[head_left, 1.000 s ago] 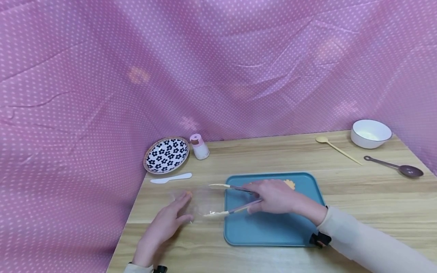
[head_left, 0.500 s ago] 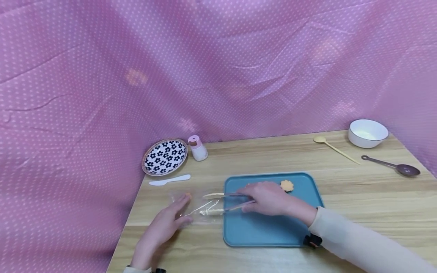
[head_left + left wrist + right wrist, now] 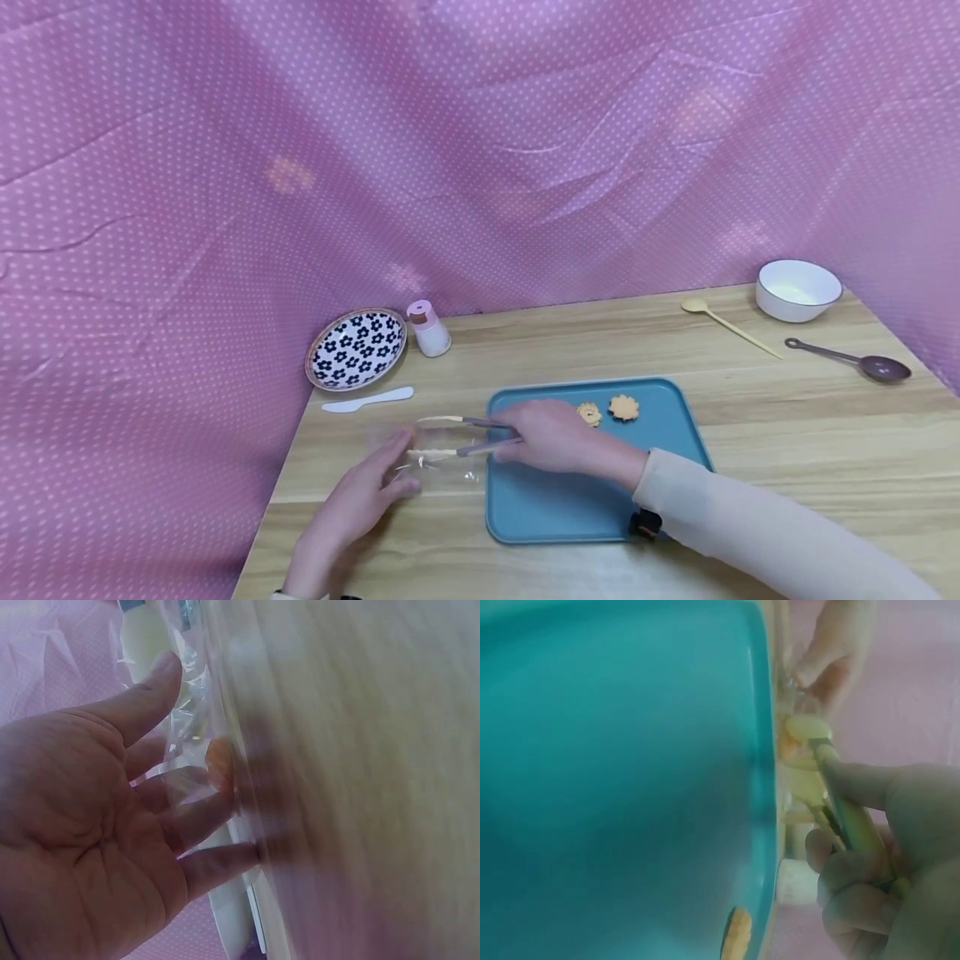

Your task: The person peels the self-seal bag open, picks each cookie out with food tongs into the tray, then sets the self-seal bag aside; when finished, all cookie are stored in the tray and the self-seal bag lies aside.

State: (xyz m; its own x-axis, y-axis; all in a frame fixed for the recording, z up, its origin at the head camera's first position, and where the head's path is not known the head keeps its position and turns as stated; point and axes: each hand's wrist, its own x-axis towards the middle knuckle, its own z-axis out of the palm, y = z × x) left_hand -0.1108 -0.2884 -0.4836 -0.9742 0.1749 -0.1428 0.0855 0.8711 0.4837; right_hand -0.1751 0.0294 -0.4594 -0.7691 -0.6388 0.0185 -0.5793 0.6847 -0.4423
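My right hand (image 3: 543, 437) grips a pair of tongs (image 3: 472, 450) with grey handles and cream tips. The tongs' arms stand apart, and their tips reach into a clear plastic bag (image 3: 442, 471) left of the blue tray (image 3: 517, 525). My left hand (image 3: 356, 500) touches the bag with thumb and fingers spread. An orange-brown rounded piece (image 3: 218, 763) shows through the plastic by the left fingers; its kind is unclear. Two flower-shaped cookies lie on the tray: a plain cookie (image 3: 623, 407) and a ring-patterned cookie (image 3: 589, 414), close to my right hand.
Left of the tray lies a white knife (image 3: 367, 400), with a flower-patterned plate (image 3: 356, 348) and a pink-topped shaker (image 3: 430, 331) behind it. On the right are a yellow spoon (image 3: 731, 327), a brown spoon (image 3: 885, 368) and a white bowl (image 3: 798, 292).
My right hand has moved left, carrying the tongs' tips farther into the bag toward my left hand. The cookies on the tray have come into fuller view. My left hand has barely moved.
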